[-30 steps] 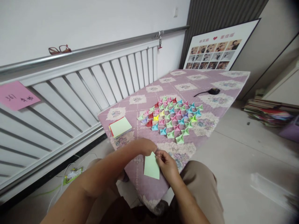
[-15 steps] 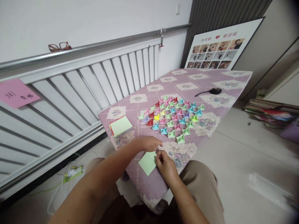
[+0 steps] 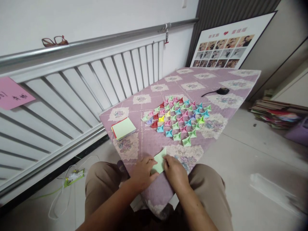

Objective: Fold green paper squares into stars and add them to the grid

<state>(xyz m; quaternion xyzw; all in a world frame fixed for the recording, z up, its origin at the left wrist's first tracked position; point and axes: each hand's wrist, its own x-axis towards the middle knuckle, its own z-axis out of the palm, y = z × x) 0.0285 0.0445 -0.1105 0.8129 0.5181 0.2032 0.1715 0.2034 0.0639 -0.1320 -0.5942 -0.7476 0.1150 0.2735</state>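
Note:
A pale green paper sheet (image 3: 159, 161) lies at the near end of the patterned tablecloth, one corner pointing away from me. My left hand (image 3: 144, 170) rests at its left side, fingers apart and touching the paper. At the right edge, my right hand (image 3: 173, 168) has its fingers closed on the sheet. Beyond the hands, several small folded paper pieces (image 3: 176, 136) in green, blue, pink, red, yellow and purple stand in slanting rows. To the left sits a stack of square paper (image 3: 124, 129) with a light green sheet on top.
A black object with a strap (image 3: 222, 91) lies toward the table's far right. A white radiator (image 3: 130, 72) runs along the left, with glasses (image 3: 55, 41) above. A photo board (image 3: 221, 41) leans behind the table. Cables and a power strip (image 3: 75, 176) are on the floor.
My left hand has moved down and left, from above the green sheet to its left side. The sheet has shifted slightly up and right. The view has shifted slightly.

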